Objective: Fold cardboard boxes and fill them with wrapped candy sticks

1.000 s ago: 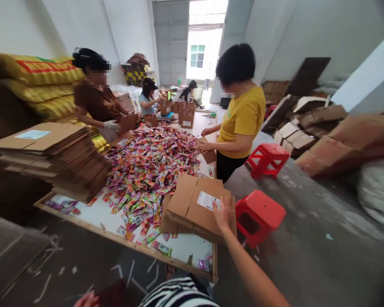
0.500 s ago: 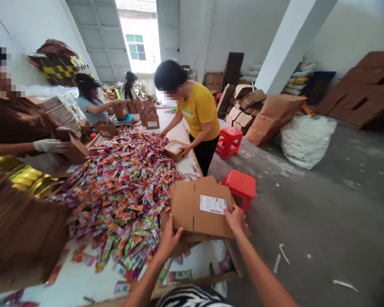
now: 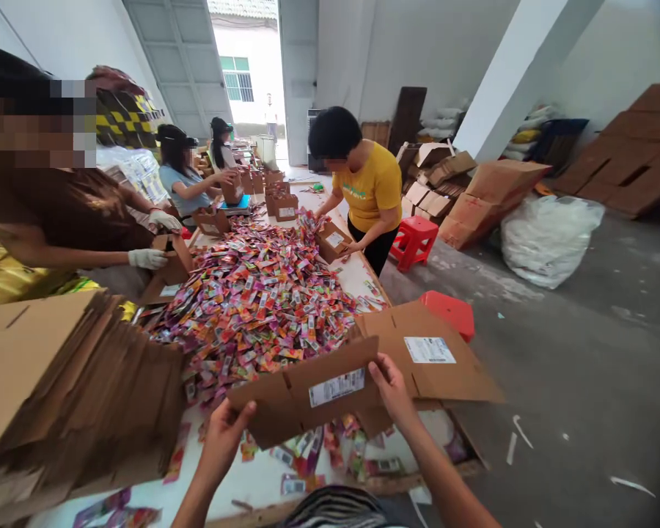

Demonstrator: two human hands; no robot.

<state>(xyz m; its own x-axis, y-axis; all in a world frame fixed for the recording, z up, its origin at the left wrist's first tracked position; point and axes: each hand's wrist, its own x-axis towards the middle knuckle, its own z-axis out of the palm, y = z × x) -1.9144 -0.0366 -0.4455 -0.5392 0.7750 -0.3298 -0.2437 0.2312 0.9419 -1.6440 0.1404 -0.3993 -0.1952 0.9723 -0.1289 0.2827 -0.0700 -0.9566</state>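
Holding a flat cardboard box [image 3: 302,396] up over the near edge of the surface [image 3: 264,480], both hands grip it: left hand [image 3: 223,436] w/ fingers clamped on the box's lower left corner, thumb on top; right hand [image 3: 391,389] w/ fingers clamped on its right edge, just beside the white label [image 3: 336,386]. Box is unfolded, tilted toward the camera, lifted clear of the packets below. Just right of it lies a stack of flat boxes [image 3: 434,356], top one w/ its own label, partly overhanging the surface edge. A big pile of colourful packets [image 3: 253,301] covers the middle of the surface. At left, a tall slanted stack of cardboard blanks [image 3: 60,389]. Across the pile, a person in a yellow shirt [image 3: 371,191] holds a small box; at far left a gloved person [image 3: 148,258] holds another. Red stool [image 3: 451,312] on the floor behind the stack.
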